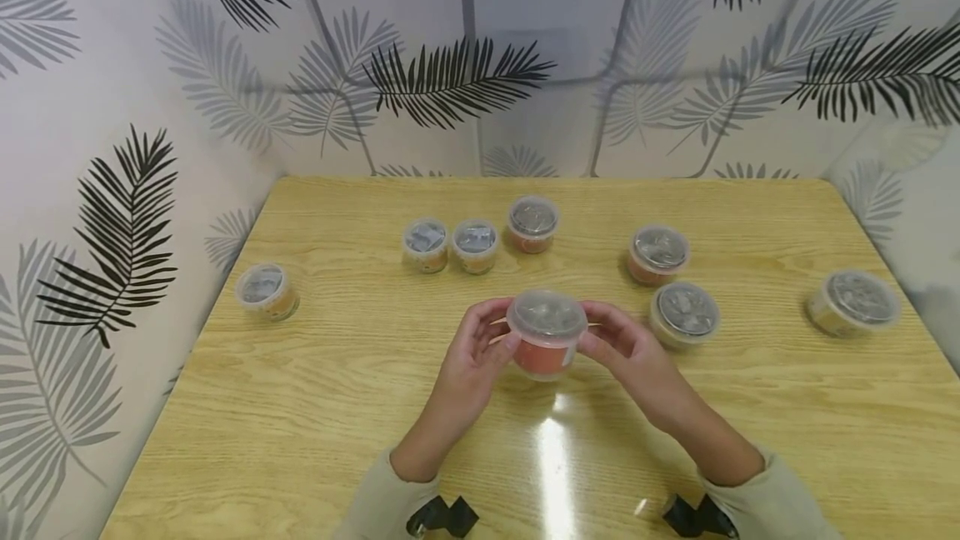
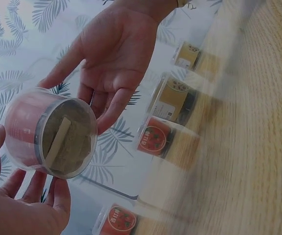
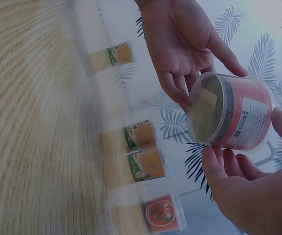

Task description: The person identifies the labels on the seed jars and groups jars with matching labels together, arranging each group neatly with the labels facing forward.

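Near the middle of the table, in the head view, a clear round plastic tub with a red label (image 1: pixel 546 354) is held up between both hands, its lid upward. My left hand (image 1: pixel 468 365) grips its left side, thumb at the front and fingers behind. On the opposite side, my right hand (image 1: pixel 648 369) holds it the same way. Both wrist views show the tub's underside: in the left wrist view a pale strip lies against the base of the tub (image 2: pixel 70 139), and in the right wrist view a white printed sticker (image 3: pixel 250 122) shows on its label.
Small orange-labelled tubs stand behind left (image 1: pixel 425 246) and at the far left (image 1: pixel 267 293). Red-labelled tubs (image 1: pixel 533 225) stand at the back and behind the right hand. Two yellowish tubs stand at right, one (image 1: pixel 684 315) close to the right hand. Leaf-patterned sheeting (image 1: pixel 540 132) surrounds the wooden table (image 1: pixel 315 423).
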`<state>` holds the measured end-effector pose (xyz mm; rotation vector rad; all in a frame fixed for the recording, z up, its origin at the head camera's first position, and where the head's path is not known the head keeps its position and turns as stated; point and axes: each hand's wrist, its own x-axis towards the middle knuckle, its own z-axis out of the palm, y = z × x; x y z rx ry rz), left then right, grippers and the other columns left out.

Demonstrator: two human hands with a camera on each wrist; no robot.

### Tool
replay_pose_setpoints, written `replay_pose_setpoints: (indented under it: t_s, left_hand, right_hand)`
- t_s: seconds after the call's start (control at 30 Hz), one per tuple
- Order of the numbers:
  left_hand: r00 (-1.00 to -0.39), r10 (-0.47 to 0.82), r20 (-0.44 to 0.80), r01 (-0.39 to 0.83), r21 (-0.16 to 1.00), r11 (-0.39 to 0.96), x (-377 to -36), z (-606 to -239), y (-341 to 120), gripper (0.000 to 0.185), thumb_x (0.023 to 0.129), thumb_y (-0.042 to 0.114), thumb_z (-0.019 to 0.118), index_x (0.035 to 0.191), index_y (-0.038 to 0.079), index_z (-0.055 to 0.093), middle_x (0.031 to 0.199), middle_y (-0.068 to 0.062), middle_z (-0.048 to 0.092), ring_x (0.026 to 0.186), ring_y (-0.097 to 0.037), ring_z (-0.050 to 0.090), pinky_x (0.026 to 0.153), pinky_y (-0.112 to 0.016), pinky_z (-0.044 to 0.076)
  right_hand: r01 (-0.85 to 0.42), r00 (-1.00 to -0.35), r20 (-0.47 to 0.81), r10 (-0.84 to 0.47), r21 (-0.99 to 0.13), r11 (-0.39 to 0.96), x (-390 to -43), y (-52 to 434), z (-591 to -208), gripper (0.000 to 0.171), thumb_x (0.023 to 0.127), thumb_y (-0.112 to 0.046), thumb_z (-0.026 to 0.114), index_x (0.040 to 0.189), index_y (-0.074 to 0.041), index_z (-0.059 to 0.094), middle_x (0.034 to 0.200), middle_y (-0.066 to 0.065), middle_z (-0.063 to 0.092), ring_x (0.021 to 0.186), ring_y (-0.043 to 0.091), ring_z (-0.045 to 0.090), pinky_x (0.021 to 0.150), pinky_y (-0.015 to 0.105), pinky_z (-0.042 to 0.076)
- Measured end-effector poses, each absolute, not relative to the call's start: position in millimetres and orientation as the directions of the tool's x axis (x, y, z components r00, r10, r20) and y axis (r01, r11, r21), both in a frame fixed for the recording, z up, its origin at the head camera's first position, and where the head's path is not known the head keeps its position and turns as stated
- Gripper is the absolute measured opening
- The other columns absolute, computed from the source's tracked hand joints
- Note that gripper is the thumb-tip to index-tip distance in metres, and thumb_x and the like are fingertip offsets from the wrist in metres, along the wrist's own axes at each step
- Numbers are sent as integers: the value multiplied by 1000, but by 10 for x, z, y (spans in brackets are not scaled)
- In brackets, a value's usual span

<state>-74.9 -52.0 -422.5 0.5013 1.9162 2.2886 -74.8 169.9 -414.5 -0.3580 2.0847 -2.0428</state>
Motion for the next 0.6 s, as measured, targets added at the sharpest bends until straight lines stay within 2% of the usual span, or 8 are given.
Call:
replay_pose_setpoints:
  t_s: [0.23, 0.4, 0.6]
  left_hand:
    - [-935, 325, 144, 85, 978, -189, -767, -4239, -482, 48, 94, 13, 56, 136, 8, 35, 135, -10, 43, 122, -24, 41, 105, -36, 33]
    - [-914, 393, 95, 49, 991, -126, -756, -4246, -458, 57, 93, 22, 59, 141, 14, 30, 139, -6, 40, 128, -18, 36, 107, -37, 28]
    - [-888, 447, 108, 43, 987, -154, -737, -4255, -422, 67, 91, 25, 61, 145, 14, 22, 142, -5, 35, 131, -17, 33, 108, -35, 26]
  right_hand:
    - [-44, -921, 42, -386, -999, -5, -727, 1683, -4161, 48, 95, -8, 52, 138, 3, 35, 128, 13, 48, 115, 17, 49, 92, 26, 44]
    - [-51, -908, 53, -416, -999, -15, -723, 1652, -4171, 50, 94, -7, 54, 139, 0, 35, 135, 16, 43, 122, 19, 44, 93, 27, 44]
    - [-56, -885, 72, -460, -997, -49, -724, 1625, -4185, 52, 94, -10, 56, 141, -4, 35, 136, 15, 42, 122, 24, 43, 95, 30, 43]
